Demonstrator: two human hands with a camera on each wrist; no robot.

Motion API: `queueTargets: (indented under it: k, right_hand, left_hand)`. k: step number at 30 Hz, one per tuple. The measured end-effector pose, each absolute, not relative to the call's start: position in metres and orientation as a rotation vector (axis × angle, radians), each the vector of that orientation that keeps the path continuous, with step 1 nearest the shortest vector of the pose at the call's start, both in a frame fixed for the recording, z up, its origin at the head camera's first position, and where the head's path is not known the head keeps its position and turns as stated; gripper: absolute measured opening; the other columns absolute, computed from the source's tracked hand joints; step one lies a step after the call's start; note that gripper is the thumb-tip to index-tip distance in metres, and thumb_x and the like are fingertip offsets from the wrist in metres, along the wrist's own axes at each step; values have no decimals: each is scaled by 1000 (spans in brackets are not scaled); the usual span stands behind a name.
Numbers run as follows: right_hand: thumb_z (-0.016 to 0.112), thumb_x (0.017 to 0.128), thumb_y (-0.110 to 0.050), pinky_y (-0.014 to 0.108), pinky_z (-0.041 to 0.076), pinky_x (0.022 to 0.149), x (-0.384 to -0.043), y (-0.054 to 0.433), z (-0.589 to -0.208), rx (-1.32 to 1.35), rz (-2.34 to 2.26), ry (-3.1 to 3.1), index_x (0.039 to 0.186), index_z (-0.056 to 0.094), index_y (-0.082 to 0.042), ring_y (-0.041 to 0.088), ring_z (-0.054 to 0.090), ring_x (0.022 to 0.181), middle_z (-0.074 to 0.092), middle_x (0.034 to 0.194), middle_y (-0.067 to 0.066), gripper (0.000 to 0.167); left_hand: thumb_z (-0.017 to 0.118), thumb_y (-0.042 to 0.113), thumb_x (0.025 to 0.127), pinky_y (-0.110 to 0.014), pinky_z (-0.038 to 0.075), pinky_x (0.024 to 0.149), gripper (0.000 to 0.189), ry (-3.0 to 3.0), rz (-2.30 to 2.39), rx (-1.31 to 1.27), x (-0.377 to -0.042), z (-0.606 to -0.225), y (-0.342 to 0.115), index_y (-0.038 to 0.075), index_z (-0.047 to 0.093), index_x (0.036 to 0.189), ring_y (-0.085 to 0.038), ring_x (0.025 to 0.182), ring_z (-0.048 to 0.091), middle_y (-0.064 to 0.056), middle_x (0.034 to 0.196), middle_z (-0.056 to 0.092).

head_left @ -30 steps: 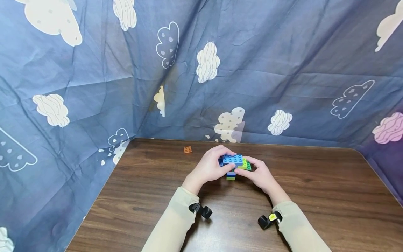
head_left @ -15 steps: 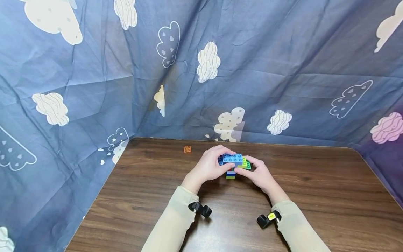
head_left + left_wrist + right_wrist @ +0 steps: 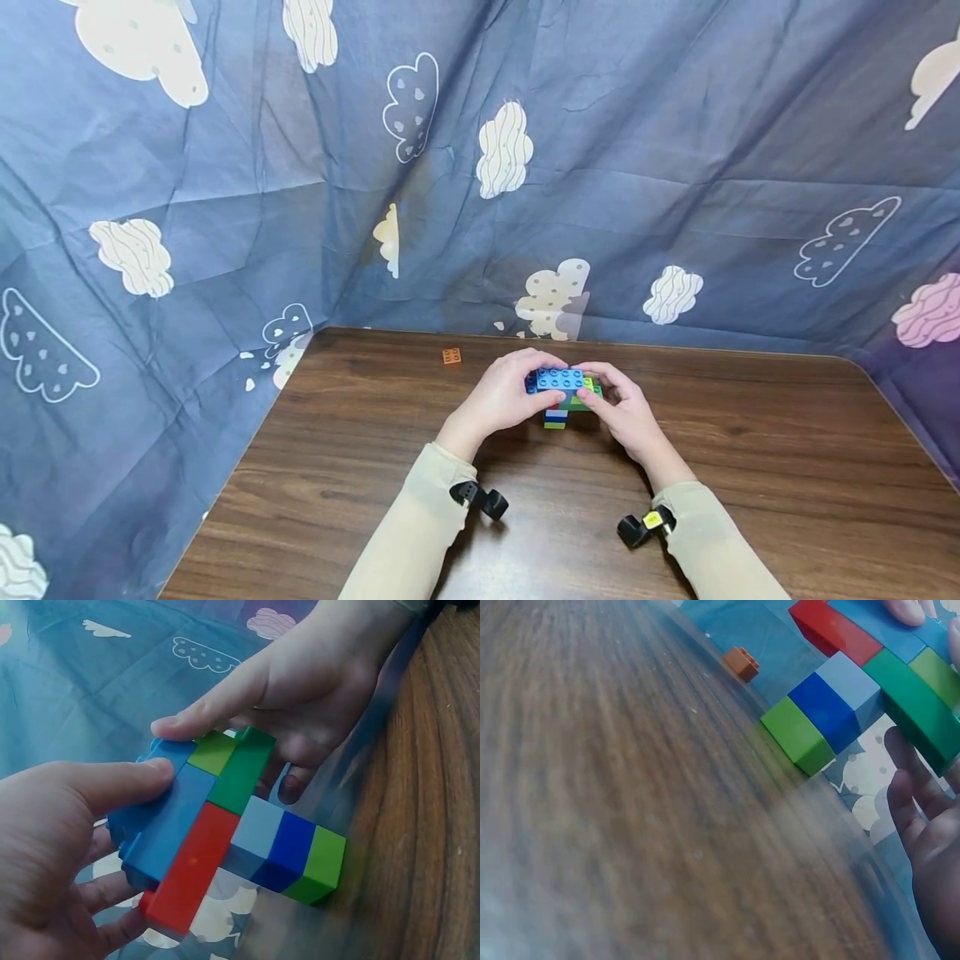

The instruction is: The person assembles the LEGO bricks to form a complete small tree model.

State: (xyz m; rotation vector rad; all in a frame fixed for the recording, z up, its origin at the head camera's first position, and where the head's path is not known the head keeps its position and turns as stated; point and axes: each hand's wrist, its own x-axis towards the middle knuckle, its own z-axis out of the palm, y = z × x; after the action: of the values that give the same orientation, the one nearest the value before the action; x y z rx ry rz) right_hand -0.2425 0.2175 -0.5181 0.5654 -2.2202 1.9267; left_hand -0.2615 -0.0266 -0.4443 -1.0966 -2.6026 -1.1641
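Note:
A toy brick structure (image 3: 560,380) stands on the table. Its base is a narrow column of a lime brick (image 3: 322,861), a dark blue brick (image 3: 291,851) and a light blue brick (image 3: 256,834). Across that lie a red brick (image 3: 196,870) and a green brick (image 3: 244,772), with blue bricks (image 3: 169,817) and a lime-green brick (image 3: 211,752) above. My left hand (image 3: 502,396) grips the left side, its thumb on a blue brick. My right hand (image 3: 621,412) holds the right end between thumb and fingers; some of its fingertips are hidden behind the bricks.
A loose orange brick (image 3: 452,356) lies at the back of the wooden table (image 3: 360,467), left of the hands. Behind the table hangs a blue cloth (image 3: 442,233) with cloud prints.
My right thumb has shifted from low near the middle of the structure up to its right side, and the right fingers now reach higher behind it. The left hand keeps its grip.

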Motion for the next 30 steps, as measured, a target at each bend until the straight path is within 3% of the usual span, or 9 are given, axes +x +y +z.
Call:
queueTargets:
  k: [12, 20, 23, 26, 30]
  right_hand:
    - [67, 107, -2, 26, 51, 81, -244, 217, -513, 605, 1858, -2247, 135, 64, -3, 12, 64, 98, 74, 115, -5, 28]
    - [65, 108, -3, 25, 52, 81, -243, 218, -517, 592, 1881, -2240, 134, 62, -2, 11, 65, 98, 73, 115, -6, 26]
    - [66, 108, -2, 25, 51, 76, -242, 218, -520, 576, 1902, -2218, 133, 63, -1, 10, 64, 93, 74, 112, -6, 26]
    - [69, 105, 0, 24, 50, 73, -242, 218, -523, 555, 1909, -2218, 133, 65, -2, 11, 62, 89, 73, 108, -5, 28]
    - [76, 100, 2, 23, 56, 79, -243, 216, -525, 541, 1932, -2236, 133, 65, -2, 11, 66, 94, 71, 109, -2, 35]
  left_hand:
    - [90, 24, 94, -24, 53, 77, 32, -2506, -1445, -1036, -266, -455, -30, 14, 79, 123, -9, 91, 62, 3, 115, 77]
    - [89, 25, 96, -23, 53, 84, 33, -2562, -1408, -1032, -267, -454, -28, 16, 78, 126, -9, 97, 63, 3, 119, 76]
    - [88, 25, 97, -24, 53, 86, 34, -2578, -1400, -1039, -267, -454, -27, 17, 76, 128, -9, 99, 63, 4, 120, 75]
    - [87, 27, 97, -28, 55, 85, 37, -2569, -1446, -1050, -268, -456, -29, 17, 75, 131, -10, 98, 63, 5, 120, 75]
    - [87, 30, 96, -33, 57, 88, 45, -2540, -1528, -1052, -270, -457, -36, 15, 73, 136, -11, 100, 65, 3, 124, 76]
